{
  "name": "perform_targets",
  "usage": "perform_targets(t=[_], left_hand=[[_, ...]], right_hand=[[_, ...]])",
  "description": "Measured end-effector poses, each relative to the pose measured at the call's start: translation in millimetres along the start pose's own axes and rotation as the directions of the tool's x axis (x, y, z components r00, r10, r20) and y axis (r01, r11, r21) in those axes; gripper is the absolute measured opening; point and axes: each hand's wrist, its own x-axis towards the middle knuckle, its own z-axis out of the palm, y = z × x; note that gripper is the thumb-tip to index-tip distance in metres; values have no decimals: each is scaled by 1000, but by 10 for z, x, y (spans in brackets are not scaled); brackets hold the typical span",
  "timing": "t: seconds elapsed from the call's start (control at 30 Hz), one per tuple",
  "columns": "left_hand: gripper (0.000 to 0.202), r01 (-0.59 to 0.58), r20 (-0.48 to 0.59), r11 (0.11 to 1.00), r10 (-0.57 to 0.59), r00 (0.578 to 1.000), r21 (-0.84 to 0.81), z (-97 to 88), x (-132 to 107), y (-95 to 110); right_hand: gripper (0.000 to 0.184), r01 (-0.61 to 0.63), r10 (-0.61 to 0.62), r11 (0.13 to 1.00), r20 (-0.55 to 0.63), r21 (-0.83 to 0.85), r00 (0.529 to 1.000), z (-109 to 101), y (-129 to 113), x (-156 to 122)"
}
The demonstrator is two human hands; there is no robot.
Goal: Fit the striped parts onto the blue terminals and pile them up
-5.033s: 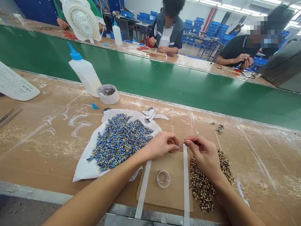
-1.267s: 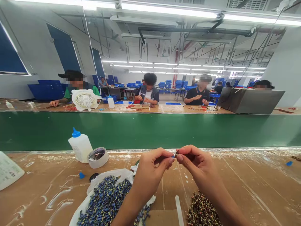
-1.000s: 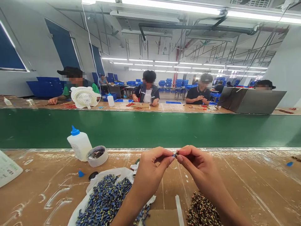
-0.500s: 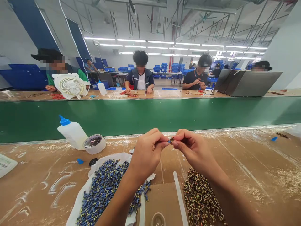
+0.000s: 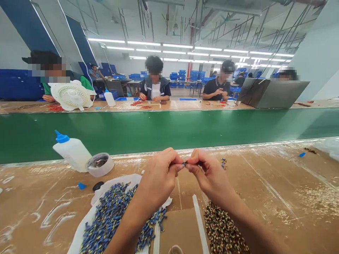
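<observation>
My left hand (image 5: 161, 173) and my right hand (image 5: 209, 173) meet fingertip to fingertip above the brown work surface. Between the left thumb and forefinger is a small blue piece (image 5: 183, 164), mostly covered by the fingers. The right fingertips pinch a tiny dark piece (image 5: 186, 162) against it; whether the two are joined I cannot tell. Below my left forearm, a heap of small blue and yellow pieces (image 5: 106, 215) lies on a white sheet (image 5: 79, 233). Under my right forearm spreads a pile of small dark pieces with pale and reddish ends (image 5: 222, 229).
A white squeeze bottle with a blue cap (image 5: 72, 153) stands beside a tape roll (image 5: 100, 164) at left. A few blue and yellow pieces (image 5: 224, 163) lie beyond my right hand. A green divider (image 5: 159, 130) runs across; people sit behind it, near a white fan (image 5: 71, 95).
The view has shifted slightly, so most things sit further left. My hands stay pinched together. The few loose pieces beyond my right hand now show. The middle person opposite has raised their hands.
</observation>
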Motion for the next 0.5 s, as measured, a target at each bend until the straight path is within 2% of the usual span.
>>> perform_targets(t=[0.07, 0.13, 0.23, 0.33, 0.4, 0.5], left_hand=[[18, -4, 8, 1000, 4, 1000, 8, -5, 9, -15], [18, -18, 27, 1000, 19, 999, -20, -19, 22, -40], [20, -62, 42, 993, 67, 997, -96, -57, 34, -64], [19, -101, 7, 988, 103, 995, -116, -86, 28, -55], [18, -110, -14, 988, 109, 994, -105, -87, 18, -43], [18, -102, -26, 990, 100, 995, -97, -73, 5, -37]], right_hand=[[14, 9, -9, 999, -3, -36, 1000, -9, -17, 14], [12, -10, 10, 1000, 8, 5, 1000, -32, -36, 40], [7, -116, 104, 961, 60, 251, 993, -75, -59, 81], [11, -220, 181, 851, 127, 476, 975, -110, -77, 105], [13, -245, 201, 806, 141, 538, 969, -123, -89, 112], [11, -246, 212, 803, 125, 542, 969, -122, -107, 117]])
